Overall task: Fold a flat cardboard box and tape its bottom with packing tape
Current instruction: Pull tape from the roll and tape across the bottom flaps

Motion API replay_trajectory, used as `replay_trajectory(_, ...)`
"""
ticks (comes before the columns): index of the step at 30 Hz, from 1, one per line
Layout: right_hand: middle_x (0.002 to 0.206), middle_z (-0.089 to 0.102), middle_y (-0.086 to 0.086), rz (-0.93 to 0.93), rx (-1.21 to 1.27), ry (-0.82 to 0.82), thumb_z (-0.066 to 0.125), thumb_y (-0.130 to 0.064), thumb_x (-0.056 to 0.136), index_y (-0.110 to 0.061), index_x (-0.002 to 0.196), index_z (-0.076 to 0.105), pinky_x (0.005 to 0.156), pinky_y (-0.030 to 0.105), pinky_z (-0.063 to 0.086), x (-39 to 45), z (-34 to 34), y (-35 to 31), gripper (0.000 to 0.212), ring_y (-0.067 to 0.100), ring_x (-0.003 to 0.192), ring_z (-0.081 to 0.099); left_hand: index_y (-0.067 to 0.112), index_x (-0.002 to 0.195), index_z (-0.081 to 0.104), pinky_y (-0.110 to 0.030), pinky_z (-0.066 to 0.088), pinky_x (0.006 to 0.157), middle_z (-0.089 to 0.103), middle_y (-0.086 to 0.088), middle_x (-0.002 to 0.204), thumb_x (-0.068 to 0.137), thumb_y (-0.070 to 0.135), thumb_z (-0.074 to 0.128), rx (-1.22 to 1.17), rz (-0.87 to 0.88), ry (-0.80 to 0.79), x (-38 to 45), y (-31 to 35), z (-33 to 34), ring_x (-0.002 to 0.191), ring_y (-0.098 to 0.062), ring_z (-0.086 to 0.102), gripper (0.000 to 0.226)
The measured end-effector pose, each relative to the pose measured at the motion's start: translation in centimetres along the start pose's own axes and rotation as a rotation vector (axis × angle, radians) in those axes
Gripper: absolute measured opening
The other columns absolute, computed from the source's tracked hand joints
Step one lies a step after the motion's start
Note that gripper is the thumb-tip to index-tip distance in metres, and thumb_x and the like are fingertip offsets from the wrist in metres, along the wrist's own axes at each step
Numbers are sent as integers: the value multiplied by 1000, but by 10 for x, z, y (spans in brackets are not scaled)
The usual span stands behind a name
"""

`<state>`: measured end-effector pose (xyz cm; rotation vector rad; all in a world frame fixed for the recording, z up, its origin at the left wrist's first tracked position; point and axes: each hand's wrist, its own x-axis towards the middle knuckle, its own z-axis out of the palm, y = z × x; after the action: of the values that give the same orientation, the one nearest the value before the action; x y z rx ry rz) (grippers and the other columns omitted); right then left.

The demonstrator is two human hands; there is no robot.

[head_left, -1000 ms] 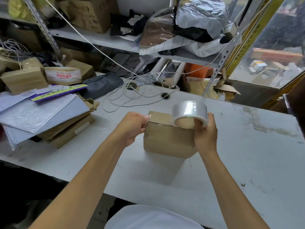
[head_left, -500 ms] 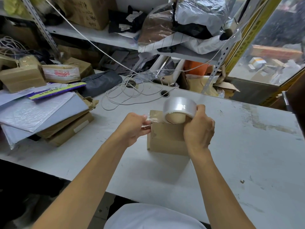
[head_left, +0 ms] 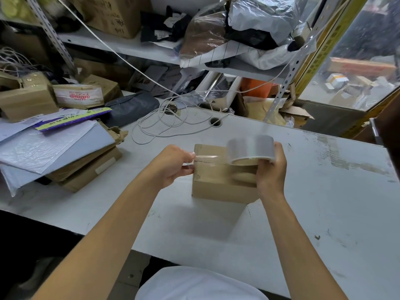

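Observation:
A small brown cardboard box (head_left: 216, 187) stands folded on the white table (head_left: 324, 213), its flap seam facing up. My right hand (head_left: 270, 172) grips a roll of clear packing tape (head_left: 251, 150) just above the box's right part. A clear strip of tape (head_left: 207, 159) stretches from the roll leftward over the seam. My left hand (head_left: 173, 165) pinches the strip's free end at the box's upper left edge. The roll looks blurred.
A pile of grey mailers and flat cardboard (head_left: 60, 152) lies at the left. Coiled white cable (head_left: 168, 122) sits behind the box near a table hole (head_left: 215, 121). Taped parcels (head_left: 78, 96) and cluttered shelves stand at the back.
The right hand has carried the roll to the right, away from the left hand, so a longer strip of tape now spans the box top. The left hand still pinches the end.

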<state>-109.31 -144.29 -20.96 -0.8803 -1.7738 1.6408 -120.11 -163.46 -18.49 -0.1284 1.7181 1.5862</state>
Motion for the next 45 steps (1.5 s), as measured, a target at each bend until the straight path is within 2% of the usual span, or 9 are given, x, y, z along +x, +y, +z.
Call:
replay_trajectory(5, 95, 60, -10, -15, 51, -144, 55, -40, 68, -35, 91, 55, 71, 28, 45, -6, -4, 0, 24, 12, 88, 56, -7, 77, 64, -28, 62, 70, 65, -12, 73, 99, -2, 52, -4, -24, -25, 13, -10, -13, 69, -18, 67, 26)
replay_trajectory(11, 103, 63, -5, 17, 89, -335, 80, -4, 75, -24, 107, 58, 69, 20, 51, 3, -20, 4, 44, 2, 88, 62, -5, 88, 64, -25, 61, 68, 63, -12, 80, 98, 2, 56, -42, -78, -51, 28, -19, -22, 72, -20, 70, 14)
replay_trajectory(17, 110, 70, -5, 100, 241, -548, 77, -1, 68, -13, 122, 58, 85, 27, 54, 15, -34, 4, 59, 16, 107, 64, -3, 92, 61, -28, 62, 69, 60, -13, 83, 99, 2, 54, -76, -93, -75, 31, -19, -26, 83, -27, 71, 11)
replay_trajectory(21, 117, 69, 1, 121, 352, -575, 86, -4, 63, -12, 124, 59, 92, 32, 55, 15, -36, 8, 67, 23, 115, 61, -2, 94, 61, -27, 61, 69, 62, -12, 84, 99, 3, 55, -89, -96, -103, 31, -21, -27, 81, -24, 72, 9)
replay_trajectory(25, 119, 68, 2, 143, 442, -605, 94, -27, 55, -12, 125, 58, 95, 38, 53, 13, -37, 8, 80, 25, 114, 60, -3, 97, 61, -24, 60, 66, 63, -14, 89, 98, 3, 56, -101, -84, -113, 34, -27, -26, 81, -23, 70, 7)
replay_trajectory(35, 117, 68, 2, 167, 415, -604, 95, -27, 52, -12, 124, 59, 94, 37, 54, 14, -34, 6, 81, 24, 114, 59, 0, 90, 62, -22, 57, 66, 67, -4, 74, 99, 8, 56, -89, -19, -123, 43, -43, -20, 71, -14, 65, 13)
replay_trajectory(39, 116, 69, 1, 166, 411, -608, 95, -28, 52, -14, 122, 61, 92, 34, 55, 15, -33, 6, 79, 22, 113, 61, 7, 90, 57, -26, 55, 75, 66, -8, 89, 101, 25, 55, 1, 0, -134, 43, -52, -18, 86, -18, 63, 22)
replay_trajectory(43, 118, 68, 2, 176, 418, -605, 95, -28, 51, -14, 123, 61, 93, 35, 55, 15, -32, 7, 82, 23, 113, 62, 19, 76, 60, -22, 43, 63, 54, 7, 61, 89, 64, 51, -47, -136, -117, 34, -75, -2, 59, -8, 50, 47)
replay_trajectory(45, 120, 67, 3, 170, 408, -601, 96, -29, 51, -14, 124, 60, 94, 37, 54, 15, -33, 8, 83, 26, 114, 60, 21, 80, 66, -21, 42, 62, 53, 10, 58, 77, 78, 46, -41, -167, -104, 31, -83, 2, 54, -6, 50, 60)
